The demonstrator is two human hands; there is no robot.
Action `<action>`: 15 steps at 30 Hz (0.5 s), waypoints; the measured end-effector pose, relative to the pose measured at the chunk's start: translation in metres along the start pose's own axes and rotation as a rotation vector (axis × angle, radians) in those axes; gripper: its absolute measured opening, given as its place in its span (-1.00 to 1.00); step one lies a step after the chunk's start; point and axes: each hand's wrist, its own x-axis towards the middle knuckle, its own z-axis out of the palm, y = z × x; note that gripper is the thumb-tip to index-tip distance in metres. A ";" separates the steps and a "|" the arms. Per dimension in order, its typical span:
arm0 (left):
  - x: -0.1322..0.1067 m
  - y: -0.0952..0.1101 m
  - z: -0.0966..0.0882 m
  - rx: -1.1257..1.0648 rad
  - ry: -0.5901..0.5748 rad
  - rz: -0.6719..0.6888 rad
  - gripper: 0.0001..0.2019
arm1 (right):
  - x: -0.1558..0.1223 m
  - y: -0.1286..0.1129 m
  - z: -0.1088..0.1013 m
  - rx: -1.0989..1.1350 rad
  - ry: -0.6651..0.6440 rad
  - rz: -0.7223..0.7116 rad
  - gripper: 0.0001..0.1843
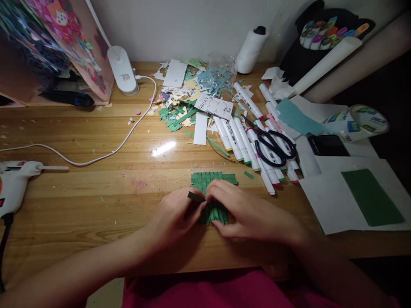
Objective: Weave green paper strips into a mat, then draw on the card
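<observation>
A small mat of woven green paper strips (pixel 212 179) lies on the wooden desk (pixel 96 201) near its front edge. My left hand (pixel 175 216) pinches the end of a dark green strip (pixel 195 196) at the mat's left side. My right hand (pixel 244 211) rests on the mat with its fingers curled and pressed onto the strips beside that pinch. Both hands cover the mat's lower half.
Several white markers (pixel 244 139) and black scissors (pixel 272 143) lie right of the mat. Paper scraps (pixel 189 96) pile at the back. A glue gun (pixel 14 182) sits far left, a white cable (pixel 122 143) crosses the desk, and a green sheet on white paper (pixel 370 196) lies right.
</observation>
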 end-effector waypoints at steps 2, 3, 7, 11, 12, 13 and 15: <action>0.001 0.000 0.000 0.000 -0.005 -0.003 -0.95 | 0.001 0.000 -0.001 -0.037 -0.003 -0.009 -0.79; 0.001 0.001 -0.001 0.000 -0.008 -0.007 -0.95 | 0.001 0.000 -0.001 -0.060 -0.007 -0.018 -0.80; 0.001 0.001 0.000 -0.008 -0.009 -0.027 -0.95 | 0.001 0.000 0.003 -0.142 0.027 -0.082 -0.77; 0.000 0.000 0.001 0.000 0.000 -0.025 -0.95 | 0.000 0.002 0.009 -0.198 0.092 -0.171 -0.70; 0.000 0.000 0.001 0.002 -0.001 -0.023 -0.95 | 0.000 0.002 0.010 -0.214 0.092 -0.186 -0.69; 0.000 0.000 0.001 0.001 0.000 -0.021 -0.95 | 0.001 0.002 0.010 -0.228 0.089 -0.193 -0.68; 0.000 0.000 0.000 0.001 0.003 -0.017 -0.95 | 0.002 0.002 0.010 -0.246 0.072 -0.177 -0.74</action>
